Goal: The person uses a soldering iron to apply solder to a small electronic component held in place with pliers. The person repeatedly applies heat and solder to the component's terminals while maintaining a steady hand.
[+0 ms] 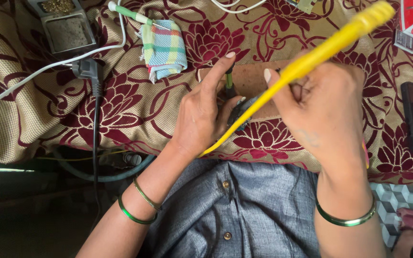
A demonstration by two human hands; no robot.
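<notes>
Yellow tool (pixel 331 45), two hands (pixel 201 114) (pixel 323 112), three bangles (pixel 345 220)

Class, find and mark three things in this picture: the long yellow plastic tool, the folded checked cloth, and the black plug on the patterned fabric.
Long yellow plastic tool (pixel 328 48), head view, middle of its shaft.
Folded checked cloth (pixel 164 48), head view, centre of its top face.
Black plug (pixel 87 68), head view, on its body.

Two hands (pixel 201 112) (pixel 323 112); three green bangles (pixel 137 217); one yellow tool (pixel 311 62); one checked cloth (pixel 164 48); one black plug (pixel 88 69).
</notes>
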